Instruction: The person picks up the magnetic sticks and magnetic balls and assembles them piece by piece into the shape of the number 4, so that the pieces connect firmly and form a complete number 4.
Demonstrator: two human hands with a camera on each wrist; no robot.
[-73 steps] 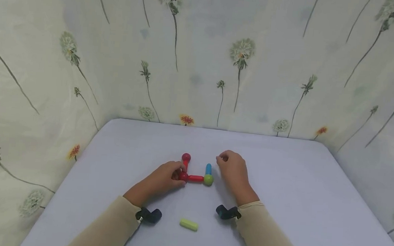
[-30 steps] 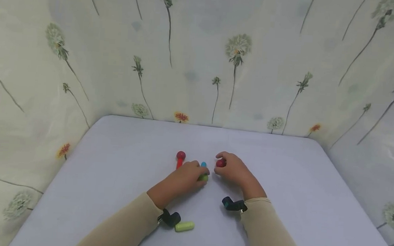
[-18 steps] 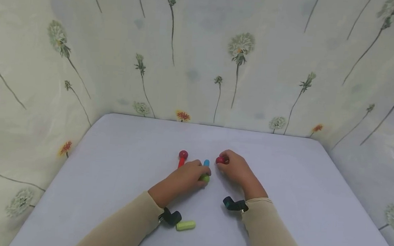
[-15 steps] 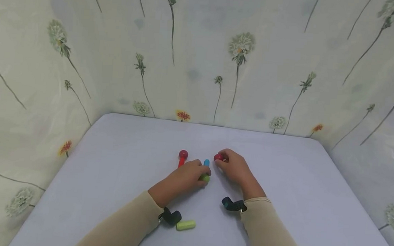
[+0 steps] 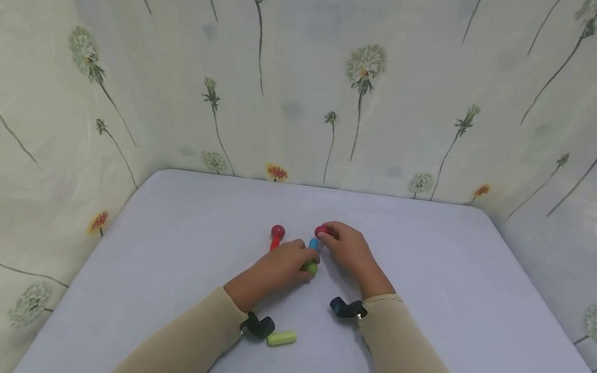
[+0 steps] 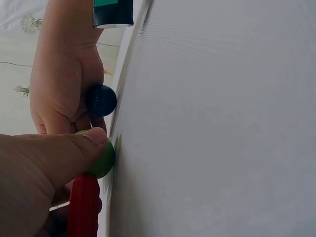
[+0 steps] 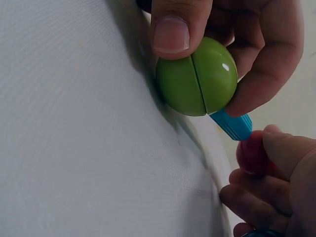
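Observation:
In the head view my left hand (image 5: 279, 266) grips a green toy ball (image 7: 197, 81) between thumb and fingers, low over the white table. A short blue rod (image 7: 232, 124) sticks out of that ball, away from me. The left wrist view shows a red rod (image 6: 84, 205) running from the green ball beneath the hand. My right hand (image 5: 348, 245) pinches a red ball (image 5: 321, 231) at the far end of the blue rod; in the right wrist view the ball sits right at the rod's tip. Left of them, a second red ball (image 5: 277, 231) tops another red rod (image 5: 275, 243), partly hidden by the left hand.
A loose lime-green rod (image 5: 281, 338) lies nearer me, beside the left wrist's black camera (image 5: 259, 326). A dark blue round thing (image 6: 101, 100) shows by the right palm in the left wrist view. A flower-printed cloth (image 5: 295, 82) stands behind the white table (image 5: 427, 276).
Earlier the right hand was without a ball; it now holds a red one and has moved left to the blue rod's tip. The left hand moved from the red corner ball to the green ball.

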